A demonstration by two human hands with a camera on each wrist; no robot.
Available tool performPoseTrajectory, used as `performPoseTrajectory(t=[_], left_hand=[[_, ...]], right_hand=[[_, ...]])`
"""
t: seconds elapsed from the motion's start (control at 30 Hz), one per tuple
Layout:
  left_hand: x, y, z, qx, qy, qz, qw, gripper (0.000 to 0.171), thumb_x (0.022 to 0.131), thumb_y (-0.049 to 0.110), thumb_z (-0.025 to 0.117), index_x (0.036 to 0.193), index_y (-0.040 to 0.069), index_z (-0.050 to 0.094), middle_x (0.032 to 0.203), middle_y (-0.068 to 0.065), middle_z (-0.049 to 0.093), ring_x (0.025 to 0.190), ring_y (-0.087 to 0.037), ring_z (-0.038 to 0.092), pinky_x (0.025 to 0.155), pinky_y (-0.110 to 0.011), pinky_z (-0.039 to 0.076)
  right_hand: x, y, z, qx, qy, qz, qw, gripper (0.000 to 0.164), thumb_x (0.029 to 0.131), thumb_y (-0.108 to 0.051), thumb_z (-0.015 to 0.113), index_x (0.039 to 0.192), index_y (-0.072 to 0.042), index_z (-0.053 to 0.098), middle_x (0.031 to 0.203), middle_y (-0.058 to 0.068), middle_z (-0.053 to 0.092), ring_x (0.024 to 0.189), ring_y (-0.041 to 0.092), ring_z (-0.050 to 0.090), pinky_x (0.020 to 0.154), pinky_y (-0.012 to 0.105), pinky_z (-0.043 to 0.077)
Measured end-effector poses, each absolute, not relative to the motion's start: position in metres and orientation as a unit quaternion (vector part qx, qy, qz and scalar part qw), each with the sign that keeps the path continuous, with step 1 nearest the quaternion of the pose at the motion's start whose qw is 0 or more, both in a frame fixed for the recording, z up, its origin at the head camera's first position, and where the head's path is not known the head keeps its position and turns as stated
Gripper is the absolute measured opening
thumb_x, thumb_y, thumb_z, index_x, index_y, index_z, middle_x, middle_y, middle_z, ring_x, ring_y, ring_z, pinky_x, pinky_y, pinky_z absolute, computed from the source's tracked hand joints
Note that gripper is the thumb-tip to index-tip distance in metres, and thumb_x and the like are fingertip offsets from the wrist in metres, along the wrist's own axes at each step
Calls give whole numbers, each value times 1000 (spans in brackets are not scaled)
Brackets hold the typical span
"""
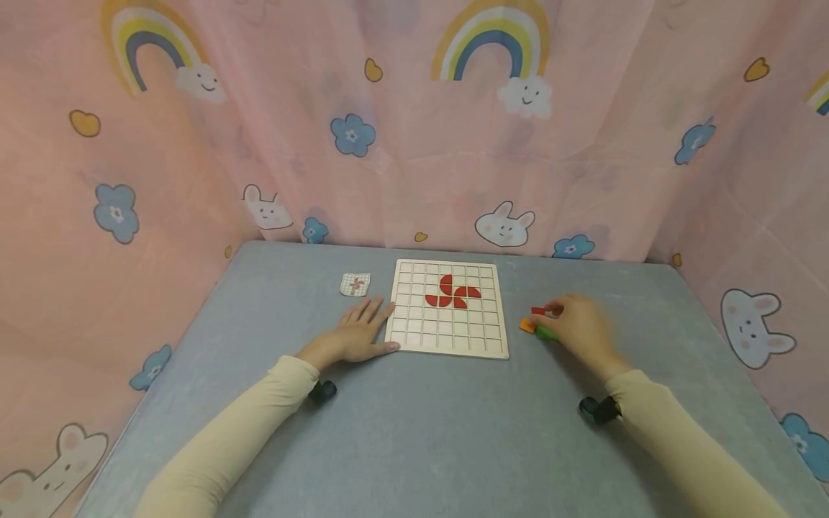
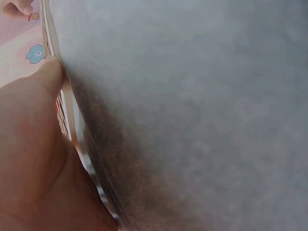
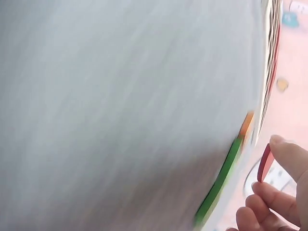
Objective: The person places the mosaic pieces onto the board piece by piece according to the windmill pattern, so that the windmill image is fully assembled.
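A square wooden grid board (image 1: 447, 338) lies on the table, with several red curved pieces (image 1: 445, 284) set in a pinwheel on its upper part. My left hand (image 1: 355, 334) rests at the board's left edge, fingers spread and thumb at its lower left corner. To the right of the board, my right hand (image 1: 583, 327) pinches a small red piece (image 3: 264, 163) between thumb and finger. Below that hand lie a green piece (image 3: 219, 185) and an orange piece (image 1: 527, 326), close together. The right fingers partly cover the green one in the head view.
A small paper card (image 1: 355, 284) printed with a red pinwheel on a grid lies left of the board. The grey table (image 1: 414, 439) meets a pink patterned curtain (image 1: 414, 180) at the back and sides. Dark wrist cameras (image 1: 599, 410) hang below both sleeves.
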State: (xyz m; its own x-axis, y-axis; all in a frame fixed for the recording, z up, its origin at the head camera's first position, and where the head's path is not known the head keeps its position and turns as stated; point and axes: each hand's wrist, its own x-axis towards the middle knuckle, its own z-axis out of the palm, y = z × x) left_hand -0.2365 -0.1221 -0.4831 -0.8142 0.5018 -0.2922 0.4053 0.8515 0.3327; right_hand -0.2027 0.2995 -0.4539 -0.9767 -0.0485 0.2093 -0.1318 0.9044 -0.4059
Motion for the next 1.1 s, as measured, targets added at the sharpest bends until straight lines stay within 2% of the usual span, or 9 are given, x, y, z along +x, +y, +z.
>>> performPoseTrajectory(t=[0.2,0.37,0.57,0.83,1.1], left_hand=[[-235,-121,-481,242,943,128,189,91,108,60,50,173,16,4,179,-15,-5,164,-39,-9,130,-60,1],[-234,-120,-477,242,942,127,194,90,108,58,50,173,15,3,178,-16,-7,164,-39,-10,130,-59,0],[-231,-120,-471,247,942,133,187,89,108,57,51,172,12,8,178,-19,-2,164,-41,-6,130,-60,2],[-237,-122,-480,244,941,130,195,91,108,59,50,172,16,3,178,-16,-7,164,-39,-11,130,-60,0],[-234,-122,-477,243,942,127,192,90,108,58,51,172,14,5,178,-17,-5,164,-40,-9,130,-59,1]], right_hand=[[-210,262,-457,66,-968,227,82,41,91,-33,86,106,4,79,100,19,73,92,35,65,78,50,54],[-216,233,-458,87,-965,236,73,40,90,-36,87,104,1,80,94,14,71,87,30,63,75,44,50],[-222,206,-460,108,-966,229,60,40,87,-37,89,101,0,81,91,10,69,83,26,61,74,40,49],[-227,189,-464,115,-970,211,40,42,88,-39,87,101,1,80,84,7,61,75,23,54,67,34,42],[-229,183,-464,107,-969,219,34,43,90,-39,86,100,2,80,85,7,64,76,23,57,69,36,45]])
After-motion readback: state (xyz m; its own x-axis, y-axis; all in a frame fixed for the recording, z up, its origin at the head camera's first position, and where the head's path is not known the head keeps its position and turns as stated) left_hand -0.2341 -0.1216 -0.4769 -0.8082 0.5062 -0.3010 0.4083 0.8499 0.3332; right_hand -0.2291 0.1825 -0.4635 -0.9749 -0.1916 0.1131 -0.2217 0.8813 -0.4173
